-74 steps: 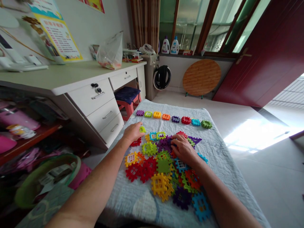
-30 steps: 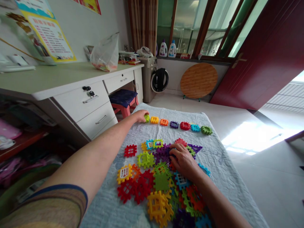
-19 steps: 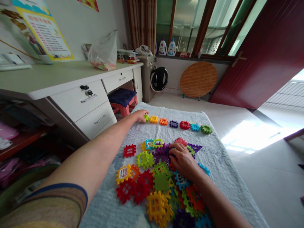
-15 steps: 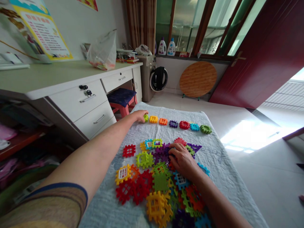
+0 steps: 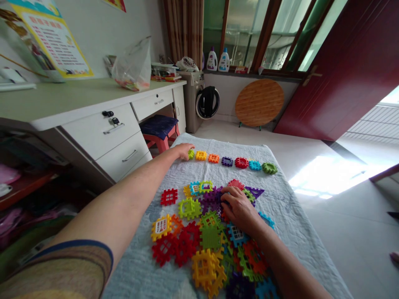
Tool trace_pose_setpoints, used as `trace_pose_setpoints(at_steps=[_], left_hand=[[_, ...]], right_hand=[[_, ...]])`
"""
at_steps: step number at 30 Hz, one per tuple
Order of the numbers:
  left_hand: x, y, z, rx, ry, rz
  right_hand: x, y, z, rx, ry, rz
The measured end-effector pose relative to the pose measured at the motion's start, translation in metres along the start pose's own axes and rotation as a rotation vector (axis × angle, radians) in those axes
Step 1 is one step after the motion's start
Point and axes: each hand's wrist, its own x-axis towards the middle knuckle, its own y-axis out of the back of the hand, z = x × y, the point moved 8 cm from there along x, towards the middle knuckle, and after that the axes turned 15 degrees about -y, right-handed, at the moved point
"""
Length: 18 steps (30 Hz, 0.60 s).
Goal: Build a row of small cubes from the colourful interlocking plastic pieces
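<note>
My left hand (image 5: 183,150) reaches to the far left end of a row of small plastic interlocking tiles (image 5: 232,162) on a pale blue quilted cloth (image 5: 280,199). Its fingers curl over a lime green tile (image 5: 190,154) at that end of the row. My right hand (image 5: 238,205) rests with bent fingers on a loose pile of bigger coloured tiles (image 5: 202,232) in the middle of the cloth, its fingertips on purple pieces. A red square tile (image 5: 168,197) lies apart at the pile's left edge.
A white desk with drawers (image 5: 102,133) stands to the left, a red stool with a dark cushion (image 5: 160,128) tucked under it. Shelves with pink clutter (image 5: 18,187) sit at the far left. A round wooden tabletop (image 5: 259,102) leans on the far wall beside a red door (image 5: 352,70).
My left hand left the pile with a small lime green tile and stretched to the far left end of the row, where it stays. My right hand has kept its place on the pile.
</note>
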Motion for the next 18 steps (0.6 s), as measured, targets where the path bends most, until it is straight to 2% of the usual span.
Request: trace_pose_setpoints(at_steps=[5,9,13,18], left_hand=[[-0.020,0.019,0.022,0.041,-0.085,0.147],[-0.057,0.026,0.049,0.000,-0.117,0.242],[-0.102,0.019,0.074,-0.071,-0.043,0.189],[-0.147,-0.008,0.093,-0.073,0.090,-0.055]], right_hand=[[-0.001,0.000,0.001,0.002,0.021,0.001],[-0.001,-0.001,0.000,-0.016,0.044,-0.010],[0.000,-0.004,0.001,-0.048,0.040,-0.045],[-0.001,-0.006,0.004,-0.070,0.031,-0.048]])
